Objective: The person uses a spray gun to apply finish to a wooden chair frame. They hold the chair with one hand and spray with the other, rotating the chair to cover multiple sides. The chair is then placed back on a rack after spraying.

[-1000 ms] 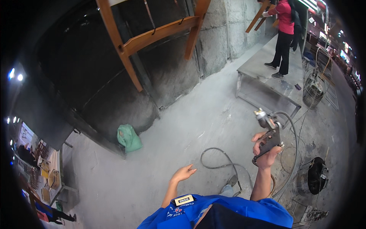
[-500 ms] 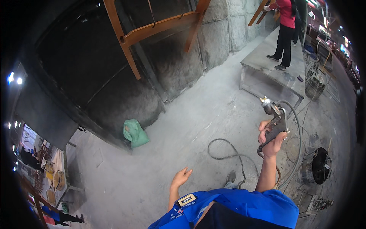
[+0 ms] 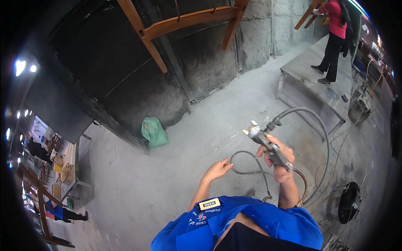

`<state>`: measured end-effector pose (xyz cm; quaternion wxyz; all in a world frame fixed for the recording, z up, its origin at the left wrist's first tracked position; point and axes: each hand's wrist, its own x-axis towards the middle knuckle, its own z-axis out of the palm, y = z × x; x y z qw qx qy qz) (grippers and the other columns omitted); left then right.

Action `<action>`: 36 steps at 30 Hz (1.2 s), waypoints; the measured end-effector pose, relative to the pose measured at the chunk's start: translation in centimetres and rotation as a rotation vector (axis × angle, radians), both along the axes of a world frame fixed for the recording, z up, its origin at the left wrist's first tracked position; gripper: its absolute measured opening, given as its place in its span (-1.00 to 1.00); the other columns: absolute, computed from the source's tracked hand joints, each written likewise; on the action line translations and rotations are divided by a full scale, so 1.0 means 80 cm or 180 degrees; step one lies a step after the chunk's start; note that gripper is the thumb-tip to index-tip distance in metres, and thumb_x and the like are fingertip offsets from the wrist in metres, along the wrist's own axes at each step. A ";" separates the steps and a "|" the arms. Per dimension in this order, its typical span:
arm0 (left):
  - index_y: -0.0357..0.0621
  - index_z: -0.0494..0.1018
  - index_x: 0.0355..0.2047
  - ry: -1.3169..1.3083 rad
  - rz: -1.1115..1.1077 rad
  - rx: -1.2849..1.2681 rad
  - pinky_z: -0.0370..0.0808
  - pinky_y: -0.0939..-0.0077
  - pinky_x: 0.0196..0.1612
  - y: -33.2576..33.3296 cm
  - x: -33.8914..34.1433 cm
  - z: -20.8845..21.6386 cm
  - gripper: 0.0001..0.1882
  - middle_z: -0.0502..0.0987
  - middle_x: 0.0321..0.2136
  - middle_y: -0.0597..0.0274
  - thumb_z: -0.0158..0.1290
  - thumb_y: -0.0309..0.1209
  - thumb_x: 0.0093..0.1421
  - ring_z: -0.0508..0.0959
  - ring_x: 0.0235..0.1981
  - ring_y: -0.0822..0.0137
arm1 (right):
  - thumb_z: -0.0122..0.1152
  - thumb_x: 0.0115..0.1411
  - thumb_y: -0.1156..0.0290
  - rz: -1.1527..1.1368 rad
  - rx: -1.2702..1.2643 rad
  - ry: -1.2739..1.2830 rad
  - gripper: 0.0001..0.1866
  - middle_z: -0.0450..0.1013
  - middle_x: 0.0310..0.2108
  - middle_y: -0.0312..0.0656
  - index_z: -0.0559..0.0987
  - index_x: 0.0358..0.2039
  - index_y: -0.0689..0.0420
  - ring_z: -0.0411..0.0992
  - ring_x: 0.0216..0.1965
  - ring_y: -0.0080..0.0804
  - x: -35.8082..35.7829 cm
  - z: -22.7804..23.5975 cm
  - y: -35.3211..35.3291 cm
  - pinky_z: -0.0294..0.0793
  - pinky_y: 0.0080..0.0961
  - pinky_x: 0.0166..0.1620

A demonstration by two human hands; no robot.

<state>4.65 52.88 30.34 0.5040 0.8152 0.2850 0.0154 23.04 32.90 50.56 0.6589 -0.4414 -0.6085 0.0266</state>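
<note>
A metal spray gun is gripped in my right hand, its nozzle turned to the far left. From the gun a grey hose arcs out to the right and back down toward my side. My left hand is held in front of my chest with its fingers stretched out, empty. Beyond both hands, at the top, hangs a brown wooden frame with leg-like side pieces, apart from the gun.
A green sack leans by the dark wall. On a grey platform at the far right stands a person in a pink top, near wooden pieces. A dark bucket stands at the right; a hose loop lies on the floor.
The spray gun has swung left and lower, its nozzle now pointing far left. My left hand has moved up and to the right. The view has shifted slightly.
</note>
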 end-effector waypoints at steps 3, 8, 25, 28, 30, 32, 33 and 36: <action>-0.31 0.32 0.33 -0.0107 0.0104 -0.0132 0.47 0.28 0.18 -0.013 0.022 0.007 -0.23 0.56 0.11 -0.19 0.07 0.08 0.37 0.58 0.15 0.00 | 0.04 0.34 -0.30 0.0010 -0.0675 0.0063 -0.11 0.57 -0.36 -0.10 0.42 0.30 0.31 0.50 -0.46 -0.42 0.027 -0.016 0.015 0.49 -0.47 -0.34; -0.26 0.30 0.35 0.0076 0.0411 -0.0144 0.46 0.29 0.21 -0.012 0.025 0.008 -0.24 0.53 0.17 -0.14 0.09 0.06 0.37 0.55 0.18 0.00 | 0.10 0.31 -0.32 -0.0057 -0.1205 0.0076 -0.12 0.56 -0.34 -0.12 0.42 0.33 0.20 0.52 -0.36 -0.42 0.072 -0.039 0.025 0.49 -0.47 -0.26; -0.31 0.28 0.35 0.0153 0.0876 0.0012 0.50 0.31 0.15 0.189 -0.003 -0.020 -0.22 0.61 0.05 -0.15 0.08 0.07 0.37 0.60 0.11 0.05 | 0.13 0.36 -0.19 -0.0420 -0.1060 0.0435 -0.25 0.51 -0.43 -0.23 0.41 0.35 0.11 0.44 -0.43 -0.50 0.105 -0.076 0.190 0.44 -0.47 -0.31; -0.33 0.30 0.33 0.0033 0.0680 0.0120 0.51 0.33 0.13 0.264 0.008 -0.024 -0.23 0.63 0.03 -0.10 0.09 0.06 0.37 0.62 0.08 0.08 | 0.11 0.35 -0.22 -0.0554 -0.1147 0.0296 -0.22 0.52 -0.42 -0.23 0.42 0.35 0.11 0.45 -0.43 -0.49 0.097 -0.071 0.236 0.45 -0.46 -0.31; -0.36 0.28 0.33 -0.0006 0.0686 0.0140 0.51 0.32 0.13 0.307 0.010 -0.019 -0.23 0.64 0.01 -0.07 0.09 0.04 0.37 0.63 0.07 0.08 | 0.10 0.34 -0.25 -0.0651 -0.1460 0.0337 -0.21 0.53 -0.42 -0.23 0.42 0.35 0.10 0.45 -0.43 -0.48 0.082 -0.073 0.267 0.46 -0.44 -0.30; -0.39 0.25 0.34 -0.0122 0.0809 0.0038 0.50 0.31 0.14 0.359 0.022 -0.004 -0.21 0.65 0.00 -0.05 0.09 0.03 0.38 0.63 0.07 0.07 | 0.13 0.33 -0.19 -0.0622 -0.1643 0.0432 -0.24 0.55 -0.40 -0.20 0.42 0.35 0.09 0.47 -0.42 -0.46 0.070 -0.068 0.286 0.48 -0.41 -0.27; -0.40 0.20 0.37 -0.0092 0.0761 0.0166 0.50 0.29 0.15 0.386 0.029 0.004 -0.18 0.63 0.03 -0.08 0.10 0.03 0.37 0.62 0.08 0.06 | 0.14 0.33 -0.17 -0.0638 -0.1643 0.0425 -0.25 0.56 -0.39 -0.19 0.42 0.35 0.08 0.48 -0.41 -0.46 0.063 -0.064 0.289 0.49 -0.41 -0.26; -0.42 0.03 0.43 -0.0155 0.0681 0.0535 0.47 0.25 0.19 0.470 0.057 0.034 -0.06 0.54 0.13 -0.17 0.13 0.04 0.33 0.58 0.13 0.01 | 0.18 0.29 -0.12 -0.0727 -0.1665 0.0477 -0.24 0.59 -0.39 -0.14 0.42 0.34 0.14 0.49 -0.47 -0.46 0.046 -0.043 0.276 0.50 -0.47 -0.33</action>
